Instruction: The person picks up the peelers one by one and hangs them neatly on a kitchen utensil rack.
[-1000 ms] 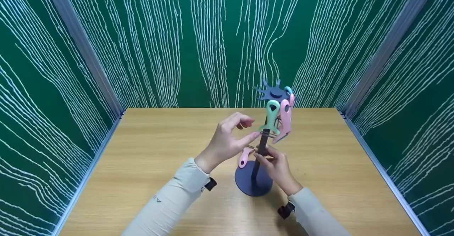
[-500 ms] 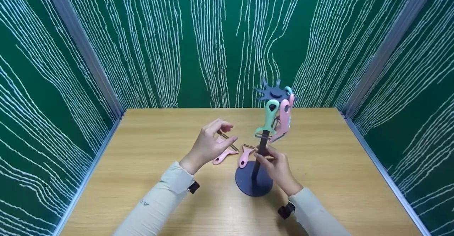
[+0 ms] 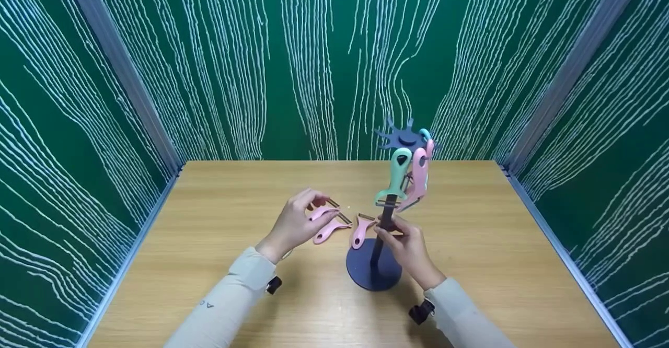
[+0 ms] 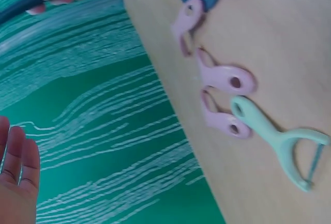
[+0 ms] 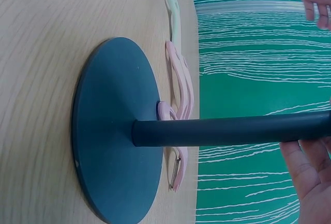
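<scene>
My right hand [image 3: 410, 246] grips the dark pole [image 5: 232, 131] of an upright stand, thumb and fingers round it below the hanging peelers. My left hand [image 3: 298, 223] is off to the left, holding nothing, its fingers loosely bent above the table; in the left wrist view its fingers [image 4: 30, 164] show at the edge. A green peeler [image 3: 398, 173] and a pink peeler [image 3: 419, 170] hang from the hooked top [image 3: 405, 136]; others behind are partly hidden. Three pink peelers [image 4: 227, 79] and a green peeler [image 4: 269, 136] lie on the table beside the left hand.
The stand's round dark base [image 3: 373, 280] sits on the wooden table [image 3: 470, 264], with one pink peeler [image 3: 360, 231] right at its rim. Green walls [image 3: 303, 66] with white wavy lines enclose the table at the back and sides.
My left hand has drawn away from the hanging green peeler, moving left and toward me, uncovering pink peelers on the table. The green peeler has shifted slightly left. My right hand stays on the pole.
</scene>
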### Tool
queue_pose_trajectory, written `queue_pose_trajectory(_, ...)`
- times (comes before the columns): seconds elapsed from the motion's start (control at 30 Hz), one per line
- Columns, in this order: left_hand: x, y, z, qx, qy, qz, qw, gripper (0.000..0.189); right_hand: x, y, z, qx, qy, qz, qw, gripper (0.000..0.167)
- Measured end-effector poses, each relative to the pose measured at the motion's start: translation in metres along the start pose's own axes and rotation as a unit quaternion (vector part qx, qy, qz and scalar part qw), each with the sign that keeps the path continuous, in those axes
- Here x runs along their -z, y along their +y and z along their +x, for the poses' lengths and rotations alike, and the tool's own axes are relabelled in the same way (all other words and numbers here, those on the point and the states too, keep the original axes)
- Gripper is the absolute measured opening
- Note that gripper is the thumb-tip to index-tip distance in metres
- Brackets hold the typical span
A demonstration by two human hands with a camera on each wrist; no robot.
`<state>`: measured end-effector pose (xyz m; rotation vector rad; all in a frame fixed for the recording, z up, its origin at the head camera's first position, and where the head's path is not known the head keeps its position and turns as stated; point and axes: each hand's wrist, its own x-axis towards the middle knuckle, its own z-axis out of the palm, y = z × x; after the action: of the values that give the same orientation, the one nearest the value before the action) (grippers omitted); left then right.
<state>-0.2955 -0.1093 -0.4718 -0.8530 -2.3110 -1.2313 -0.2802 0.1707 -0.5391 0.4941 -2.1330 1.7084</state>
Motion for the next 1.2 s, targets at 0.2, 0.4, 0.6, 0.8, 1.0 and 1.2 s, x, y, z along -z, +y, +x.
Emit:
queue_pose_trajectory(0.2, -0.001, -0.012, -0.01, 0.024, -0.007, 0.014, 0.9996, 0.029, 0.001, -0.002, 0.001, 0.009, -0.002, -0.016, 0.9998, 0.018)
queue_pose_trajectory(0.4, -0.001, -0.019, -0.017, 0.045, -0.027, 0.016, 0.9985, 0.029, 0.001, 0.0, 0.001, 0.014, 0.002, -0.012, 0.9998, 0.018)
queue_pose_trajectory(0.6, 0.0, -0.028, -0.027, 0.067, -0.049, 0.022, 0.9963, 0.033, 0.002, -0.001, 0.001, 0.007, -0.005, -0.013, 0.9999, 0.017)
queue_pose_trajectory(0.8, 0.001, -0.039, -0.035, 0.09, -0.06, 0.03, 0.9937, 0.033, 0.002, -0.002, 0.0, 0.012, -0.004, -0.007, 0.9999, 0.018)
queue_pose_trajectory(1.0, 0.002, -0.048, -0.041, 0.108, -0.071, 0.035, 0.991, 0.03, 0.002, 0.001, 0.0, 0.026, -0.001, -0.009, 0.9996, 0.019)
queue_pose_trajectory(1.2, 0.003, -0.058, -0.046, 0.128, -0.094, 0.036, 0.9867, 0.036, 0.002, 0.001, -0.001, 0.023, -0.004, -0.019, 0.9996, 0.019)
